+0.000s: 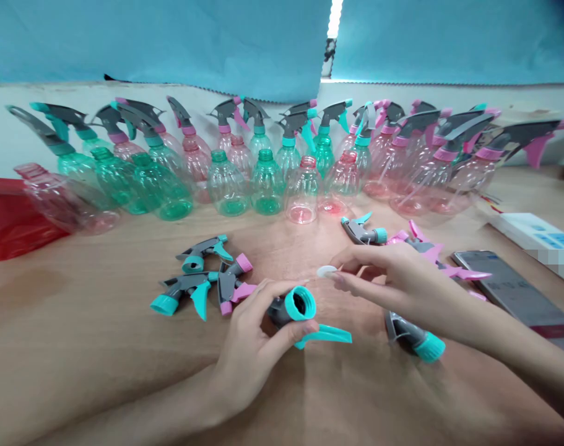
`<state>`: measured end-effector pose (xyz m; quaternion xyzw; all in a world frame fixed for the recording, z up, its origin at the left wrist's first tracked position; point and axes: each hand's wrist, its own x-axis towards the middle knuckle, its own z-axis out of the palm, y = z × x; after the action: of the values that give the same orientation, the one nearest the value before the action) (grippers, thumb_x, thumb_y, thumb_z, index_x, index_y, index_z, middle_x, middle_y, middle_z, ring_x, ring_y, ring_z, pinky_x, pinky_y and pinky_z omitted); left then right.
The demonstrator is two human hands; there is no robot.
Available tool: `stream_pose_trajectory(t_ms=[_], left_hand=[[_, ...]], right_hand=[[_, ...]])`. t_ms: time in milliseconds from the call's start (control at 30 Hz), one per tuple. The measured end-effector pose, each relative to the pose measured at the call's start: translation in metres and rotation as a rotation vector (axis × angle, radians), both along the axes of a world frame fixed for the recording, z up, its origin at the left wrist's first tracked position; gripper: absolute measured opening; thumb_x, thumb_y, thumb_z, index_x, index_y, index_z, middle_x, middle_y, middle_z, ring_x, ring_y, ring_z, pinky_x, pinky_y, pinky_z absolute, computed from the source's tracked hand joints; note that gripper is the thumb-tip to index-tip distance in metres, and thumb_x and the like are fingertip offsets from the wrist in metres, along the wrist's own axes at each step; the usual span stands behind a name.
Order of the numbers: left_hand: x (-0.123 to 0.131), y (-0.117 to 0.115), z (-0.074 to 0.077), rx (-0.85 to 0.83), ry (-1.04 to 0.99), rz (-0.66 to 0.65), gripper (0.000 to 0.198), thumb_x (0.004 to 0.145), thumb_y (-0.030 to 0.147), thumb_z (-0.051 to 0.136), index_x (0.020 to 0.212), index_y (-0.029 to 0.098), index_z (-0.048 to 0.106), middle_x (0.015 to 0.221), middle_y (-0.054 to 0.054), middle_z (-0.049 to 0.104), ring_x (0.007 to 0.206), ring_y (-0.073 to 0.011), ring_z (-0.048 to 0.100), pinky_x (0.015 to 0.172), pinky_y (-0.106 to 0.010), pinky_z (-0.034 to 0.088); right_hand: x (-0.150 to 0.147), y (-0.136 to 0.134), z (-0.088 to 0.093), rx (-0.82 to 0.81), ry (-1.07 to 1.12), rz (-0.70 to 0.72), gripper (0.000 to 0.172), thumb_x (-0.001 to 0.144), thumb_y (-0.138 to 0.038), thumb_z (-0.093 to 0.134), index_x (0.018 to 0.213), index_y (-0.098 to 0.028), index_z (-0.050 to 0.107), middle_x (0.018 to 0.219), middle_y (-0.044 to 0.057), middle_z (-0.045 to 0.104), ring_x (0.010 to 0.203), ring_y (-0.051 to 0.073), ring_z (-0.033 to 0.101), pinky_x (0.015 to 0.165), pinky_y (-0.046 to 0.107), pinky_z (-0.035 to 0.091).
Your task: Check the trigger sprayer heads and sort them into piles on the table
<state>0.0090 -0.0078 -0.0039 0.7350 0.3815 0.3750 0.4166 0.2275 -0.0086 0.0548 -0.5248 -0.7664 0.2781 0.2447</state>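
Note:
My left hand is closed round a grey and turquoise trigger sprayer head, its threaded collar opening facing up toward me and its turquoise trigger pointing right. Between thumb and forefinger, my right hand pinches a small white disc, just above and right of that collar and apart from it. Left of my left hand lie several loose sprayer heads, turquoise and pink. Another turquoise-collared sprayer head lies beneath my right forearm. Pink sprayer heads are partly hidden behind my right hand.
Spray bottles line the back of the table; some have heads on, others, like a green bottle, are uncapped. A phone and a white box lie at right. A red bag is at far left.

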Motion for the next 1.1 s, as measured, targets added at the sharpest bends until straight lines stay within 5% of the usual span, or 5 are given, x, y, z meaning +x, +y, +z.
stream_pose_trajectory(t_ms=[267, 600, 833, 1100], left_hand=[[0.000, 0.000, 0.001, 0.029, -0.003, -0.004, 0.026, 0.084, 0.035, 0.065, 0.107, 0.026, 0.060, 0.091, -0.001, 0.057, 0.081, -0.0167, 0.055, 0.071, -0.029, 0.047], [-0.003, 0.005, 0.004, 0.136, 0.055, 0.059, 0.021, 0.083, 0.034, 0.066, 0.101, 0.025, 0.062, 0.098, -0.002, 0.052, 0.089, -0.0180, 0.052, 0.079, -0.032, 0.044], [-0.002, 0.007, 0.005, 0.147, 0.073, 0.072, 0.022, 0.082, 0.034, 0.067, 0.100, 0.022, 0.061, 0.092, -0.003, 0.060, 0.087, -0.0196, 0.055, 0.078, -0.034, 0.045], [-0.003, 0.007, 0.002, 0.099, 0.083, 0.057, 0.023, 0.081, 0.035, 0.068, 0.098, 0.021, 0.061, 0.092, -0.004, 0.060, 0.089, -0.0208, 0.055, 0.080, -0.036, 0.044]], right_hand=[[0.004, 0.008, -0.007, -0.228, 0.178, -0.002, 0.021, 0.085, -0.036, 0.057, 0.090, -0.017, 0.065, 0.074, 0.002, 0.068, 0.067, 0.014, 0.064, 0.061, 0.026, 0.051], [0.005, 0.008, -0.009, -0.294, 0.216, 0.040, 0.026, 0.090, -0.037, 0.051, 0.090, -0.015, 0.064, 0.082, 0.004, 0.069, 0.074, 0.014, 0.064, 0.067, 0.027, 0.053], [-0.003, 0.001, -0.003, -0.125, 0.054, 0.065, 0.033, 0.094, -0.037, 0.043, 0.085, -0.016, 0.067, 0.078, 0.004, 0.071, 0.069, 0.015, 0.065, 0.059, 0.027, 0.051], [-0.014, -0.016, -0.005, 0.265, -0.001, 0.053, 0.019, 0.088, -0.016, 0.051, 0.095, -0.022, 0.068, 0.084, 0.001, 0.072, 0.071, 0.012, 0.065, 0.061, 0.021, 0.049]])
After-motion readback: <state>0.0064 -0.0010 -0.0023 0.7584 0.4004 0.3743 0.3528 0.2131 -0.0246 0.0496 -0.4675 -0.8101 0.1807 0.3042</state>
